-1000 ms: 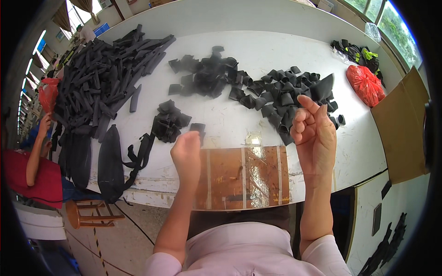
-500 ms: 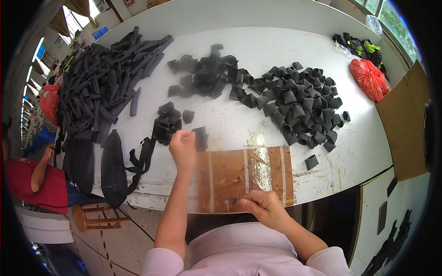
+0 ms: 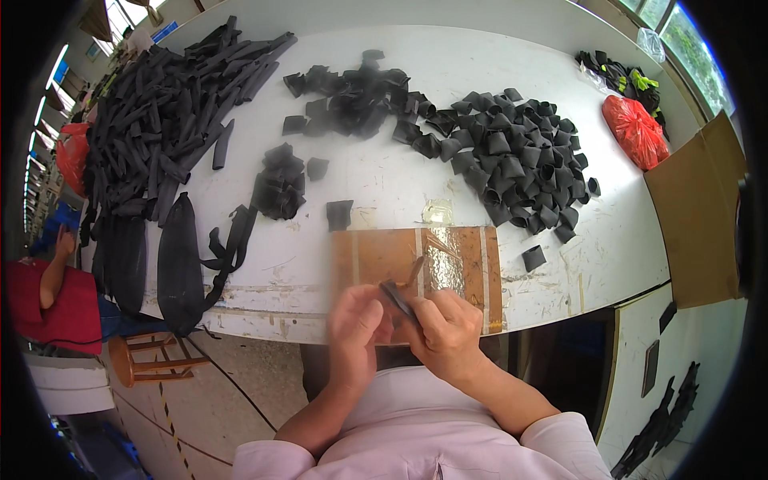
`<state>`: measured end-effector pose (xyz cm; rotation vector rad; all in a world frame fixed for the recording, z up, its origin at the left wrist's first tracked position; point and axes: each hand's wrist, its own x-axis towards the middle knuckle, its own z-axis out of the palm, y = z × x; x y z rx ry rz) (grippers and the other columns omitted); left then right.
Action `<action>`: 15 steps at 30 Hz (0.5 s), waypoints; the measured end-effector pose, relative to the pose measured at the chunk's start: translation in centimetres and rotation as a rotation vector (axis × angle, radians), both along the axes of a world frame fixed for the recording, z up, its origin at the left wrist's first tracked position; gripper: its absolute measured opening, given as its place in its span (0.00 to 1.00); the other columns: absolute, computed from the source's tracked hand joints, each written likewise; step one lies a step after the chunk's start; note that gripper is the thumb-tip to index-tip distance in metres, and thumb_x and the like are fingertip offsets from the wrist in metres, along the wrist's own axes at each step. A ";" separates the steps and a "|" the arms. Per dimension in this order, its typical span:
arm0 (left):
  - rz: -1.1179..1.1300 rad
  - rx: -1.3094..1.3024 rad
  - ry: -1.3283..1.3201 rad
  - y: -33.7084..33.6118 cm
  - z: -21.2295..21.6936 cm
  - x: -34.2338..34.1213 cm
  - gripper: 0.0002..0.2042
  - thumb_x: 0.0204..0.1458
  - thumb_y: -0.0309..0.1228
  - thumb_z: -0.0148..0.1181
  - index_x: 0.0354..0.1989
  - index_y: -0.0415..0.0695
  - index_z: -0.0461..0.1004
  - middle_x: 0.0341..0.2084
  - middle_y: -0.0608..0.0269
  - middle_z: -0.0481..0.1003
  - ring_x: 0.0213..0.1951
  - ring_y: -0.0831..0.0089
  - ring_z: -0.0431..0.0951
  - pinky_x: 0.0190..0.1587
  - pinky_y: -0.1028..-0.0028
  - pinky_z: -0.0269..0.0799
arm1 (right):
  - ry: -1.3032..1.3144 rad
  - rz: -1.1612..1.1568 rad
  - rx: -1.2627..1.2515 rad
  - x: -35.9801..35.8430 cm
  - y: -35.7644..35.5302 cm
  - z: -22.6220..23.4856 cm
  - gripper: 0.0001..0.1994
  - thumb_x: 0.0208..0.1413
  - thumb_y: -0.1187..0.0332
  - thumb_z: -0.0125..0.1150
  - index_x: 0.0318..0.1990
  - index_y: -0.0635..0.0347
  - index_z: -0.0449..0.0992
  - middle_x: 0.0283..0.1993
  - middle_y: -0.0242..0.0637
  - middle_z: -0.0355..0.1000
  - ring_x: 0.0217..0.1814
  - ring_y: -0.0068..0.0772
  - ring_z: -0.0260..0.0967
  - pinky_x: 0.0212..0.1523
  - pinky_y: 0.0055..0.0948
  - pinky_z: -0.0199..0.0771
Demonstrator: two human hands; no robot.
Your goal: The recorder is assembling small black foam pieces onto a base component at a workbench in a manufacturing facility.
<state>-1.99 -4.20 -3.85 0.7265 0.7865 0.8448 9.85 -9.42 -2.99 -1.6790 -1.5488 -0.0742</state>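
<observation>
My right hand [image 3: 450,326] is closed on a small folded piece of black fabric [image 3: 397,298], which sticks out past its fingertips over a brown board [image 3: 376,254]. Close beside it, at the left end of that piece, is my left hand [image 3: 358,322]; motion smears its fingers, and I cannot tell if they touch the fabric. Clear tape and pale strips run across the board at the table's near edge. Just beyond the board's far left corner lies a single black fabric piece [image 3: 339,214].
Long black fabric strips [image 3: 160,120] are heaped at the left. Black fabric loops [image 3: 520,156] form a pile at the right, with flatter pieces [image 3: 352,100] at the back middle. A red plastic bag [image 3: 634,132] and a cardboard sheet [image 3: 694,216] stand far right.
My left hand has come back from the far left of the board toward my right hand. My right hand has lifted, with the black fabric piece now showing in it. The view has shifted slightly.
</observation>
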 end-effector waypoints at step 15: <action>-0.084 0.332 0.252 -0.6 0.9 0.5 0.02 0.47 0.19 0.55 0.28 0.37 0.70 0.18 0.68 0.70 0.21 0.86 0.69 0.23 0.85 0.66 | 0.335 0.129 -0.097 0.7 -1.2 0.8 0.13 0.42 0.67 0.62 0.34 0.63 0.71 0.30 0.39 0.65 0.28 0.37 0.64 0.25 0.29 0.66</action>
